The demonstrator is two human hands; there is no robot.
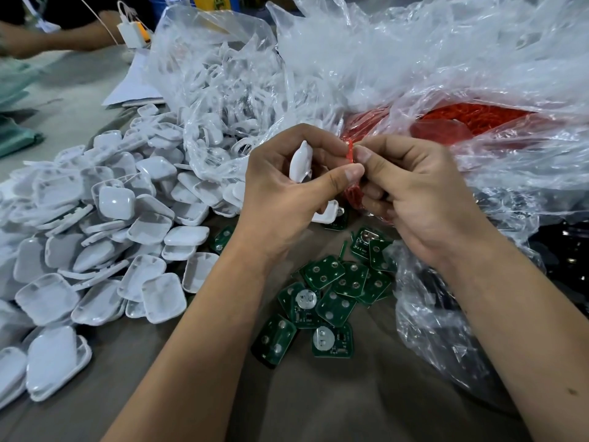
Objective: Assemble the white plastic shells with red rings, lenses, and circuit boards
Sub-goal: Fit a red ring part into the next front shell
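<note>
Left hand (280,189) grips white shell (300,162) (edge-on); right hand (411,193) pinches red ring (350,150).

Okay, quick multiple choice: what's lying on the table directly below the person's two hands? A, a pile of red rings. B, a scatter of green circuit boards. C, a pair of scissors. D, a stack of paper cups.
B: green circuit boards lie loose on the table just below the left hand and the right hand, while the red rings sit in a plastic bag beyond the hands.
</note>
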